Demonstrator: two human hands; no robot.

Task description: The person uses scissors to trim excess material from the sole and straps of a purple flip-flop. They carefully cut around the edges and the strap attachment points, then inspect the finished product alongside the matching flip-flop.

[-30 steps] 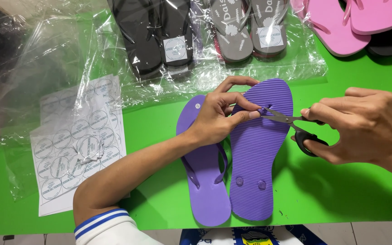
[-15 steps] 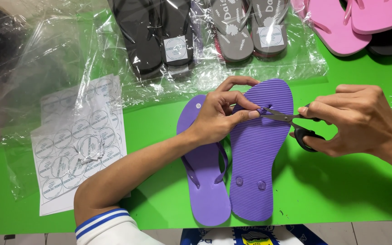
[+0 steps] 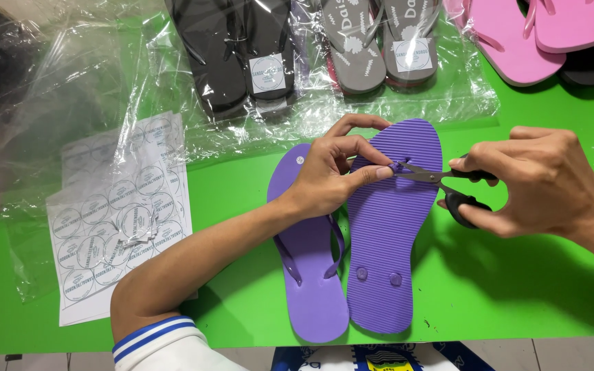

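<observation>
While the left forearm reaches diagonally up from the near edge of the green tabletop point(image 3: 517, 302), the left hand point(image 3: 331, 175) bends at the wrist and pinches a small purple nub at the toe of the upturned purple flip-flop point(image 3: 390, 247), thumb and forefinger pressed together on it and the other fingers arched above. Just right of that pinch, the right hand point(image 3: 534, 182) comes in from the right edge, fingers curled through the black handles of a pair of scissors point(image 3: 441, 182), whose blades point left and meet the nub. Under the left wrist lies the second purple flip-flop point(image 3: 307, 275), strap side up. Farther left of the left forearm rests a sheet of round stickers point(image 3: 115, 227).
</observation>
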